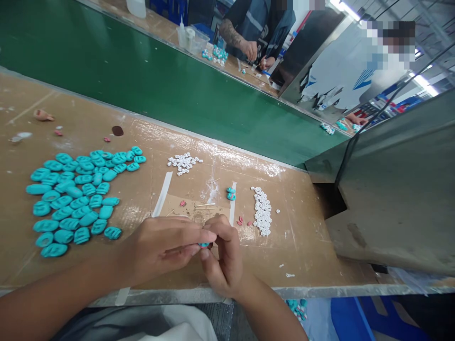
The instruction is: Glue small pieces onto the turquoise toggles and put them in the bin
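Observation:
My left hand (161, 248) and my right hand (222, 253) meet over the near edge of the brown worktable (305, 237). Both pinch one small teal plastic piece (204, 245) between their fingertips; only a sliver of it shows. A large heap of the same teal pieces (76, 196) lies to the left of my left hand. One finished-looking teal piece with pink (231, 193) rests just beyond my hands. A strip of small white parts (262, 210) lies to the right, and another small pile of white parts (183, 162) lies further back.
A green conveyor belt (142, 76) runs behind the table. Across it, another person's hands (254, 52) work at a bench with a clear tub (194, 38). A grey metal housing (398, 189) stands to the right. Tiny pink bits (241, 220) and thin sticks (205, 206) lie near my hands.

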{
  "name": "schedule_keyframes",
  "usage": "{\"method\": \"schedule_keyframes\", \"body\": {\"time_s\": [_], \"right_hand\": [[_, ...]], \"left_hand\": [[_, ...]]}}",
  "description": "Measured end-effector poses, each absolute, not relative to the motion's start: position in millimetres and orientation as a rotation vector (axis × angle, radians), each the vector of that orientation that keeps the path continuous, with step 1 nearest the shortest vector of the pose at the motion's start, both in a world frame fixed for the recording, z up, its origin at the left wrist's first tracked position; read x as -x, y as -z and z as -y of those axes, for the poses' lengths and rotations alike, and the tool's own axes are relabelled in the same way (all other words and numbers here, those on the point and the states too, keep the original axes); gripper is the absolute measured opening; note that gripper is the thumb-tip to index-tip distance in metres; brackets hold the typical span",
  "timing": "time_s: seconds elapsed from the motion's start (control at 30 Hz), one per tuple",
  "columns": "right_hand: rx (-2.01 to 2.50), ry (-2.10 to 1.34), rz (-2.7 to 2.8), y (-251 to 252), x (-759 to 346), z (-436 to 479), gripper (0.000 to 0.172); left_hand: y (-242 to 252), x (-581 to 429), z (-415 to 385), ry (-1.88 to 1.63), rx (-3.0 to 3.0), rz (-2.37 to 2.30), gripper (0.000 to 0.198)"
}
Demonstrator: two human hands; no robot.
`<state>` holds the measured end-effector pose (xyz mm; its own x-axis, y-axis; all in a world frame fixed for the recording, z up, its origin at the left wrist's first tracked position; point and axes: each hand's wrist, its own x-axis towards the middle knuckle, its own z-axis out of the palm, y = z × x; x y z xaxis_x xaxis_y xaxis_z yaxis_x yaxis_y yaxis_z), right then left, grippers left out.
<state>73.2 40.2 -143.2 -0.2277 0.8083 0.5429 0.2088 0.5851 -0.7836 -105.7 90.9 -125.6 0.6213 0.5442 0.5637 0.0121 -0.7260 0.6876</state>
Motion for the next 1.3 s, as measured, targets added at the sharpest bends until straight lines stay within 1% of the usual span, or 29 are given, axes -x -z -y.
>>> {"method": "schedule_keyframes", "body": {"time_s": [0.17, 0.23, 0.33, 0.4, 0.5, 0.6, 0.73, 0.83, 0.93, 1.03, 1.1, 1.2, 1.3], "right_hand": [[0.853, -0.696, 1.815, 139, -78, -43, 0.037], [0.866, -0.649, 1.878, 139, -82, -45, 0.041], [0.911, -0.468, 2.045, 140, -89, -48, 0.05], [0.93, -0.39, 2.119, 141, -93, -49, 0.055], [0.967, -0.388, 2.12, 141, -94, -48, 0.056], [0.969, -0.379, 2.048, 141, -91, -46, 0.055], [0.952, -0.389, 1.954, 141, -87, -44, 0.052], [0.96, -0.455, 1.881, 141, -86, -43, 0.049], [0.954, -0.542, 1.812, 141, -84, -43, 0.045], [0.944, -0.618, 1.757, 141, -82, -42, 0.042], [0.926, -0.653, 1.73, 142, -81, -42, 0.043], [0.891, -0.692, 1.7, 142, -81, -41, 0.047], [0.871, -0.729, 1.67, 144, -81, -40, 0.046]], "left_hand": [[127, 107, -91, -1.115, -2.153, -0.472, 0.049], [127, 106, -91, -1.157, -2.183, -0.509, 0.048], [126, 104, -94, -1.18, -2.372, -0.524, 0.044], [126, 104, -96, -1.2, -2.481, -0.502, 0.046], [126, 104, -97, -1.234, -2.526, -0.512, 0.049], [128, 105, -97, -1.267, -2.505, -0.575, 0.048], [129, 105, -92, -1.276, -2.361, -0.619, 0.042], [130, 105, -88, -1.25, -2.209, -0.654, 0.038], [134, 107, -86, -1.168, -2.069, -0.675, 0.038], [138, 107, -86, -1.112, -1.93, -0.7, 0.029], [139, 106, -86, -1.084, -1.766, -0.69, 0.024], [141, 102, -86, -0.988, -1.46, -0.634, 0.028], [141, 99, -85, -0.912, -1.278, -0.594, 0.026]]}}
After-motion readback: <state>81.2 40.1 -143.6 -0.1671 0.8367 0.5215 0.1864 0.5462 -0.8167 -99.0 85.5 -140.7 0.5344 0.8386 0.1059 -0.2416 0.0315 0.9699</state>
